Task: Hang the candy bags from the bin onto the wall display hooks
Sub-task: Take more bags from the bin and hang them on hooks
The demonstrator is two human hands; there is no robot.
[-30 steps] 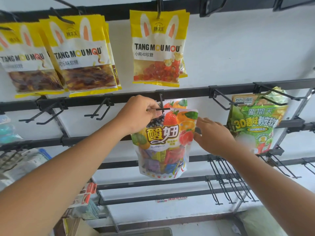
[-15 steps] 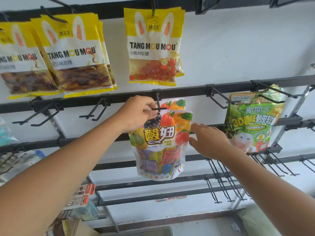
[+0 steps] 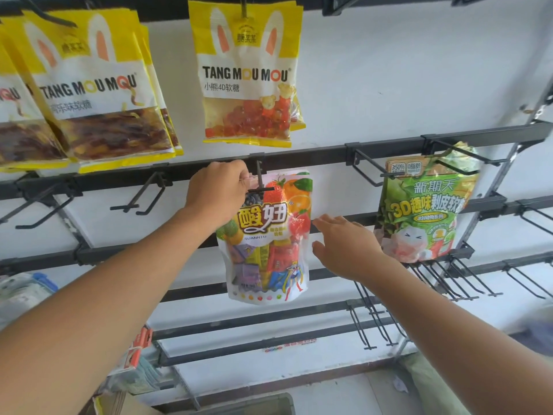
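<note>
A white fruit-print candy bag (image 3: 269,244) hangs in the middle of the wall rack, its top at a black double-prong hook (image 3: 259,187). My left hand (image 3: 217,193) pinches the bag's top left corner right at that hook. Just right of the bag's edge, my right hand (image 3: 344,247) is held with fingers spread, holding nothing; whether its fingertips touch the bag I cannot tell. The bin's dark rim (image 3: 254,405) shows at the bottom edge.
Yellow Tang Mou Mou bags (image 3: 89,85) (image 3: 247,76) hang on the top rail. A green 3D candy bag (image 3: 425,205) hangs to the right. Bare black hooks (image 3: 143,196) (image 3: 368,172) flank the middle hook, and more hooks (image 3: 449,277) stick out lower right. Boxed goods (image 3: 24,289) sit at the left.
My right hand has drawn back from the bag's right side and opened. My left hand keeps its pinch at the hook. The view shifted slightly.
</note>
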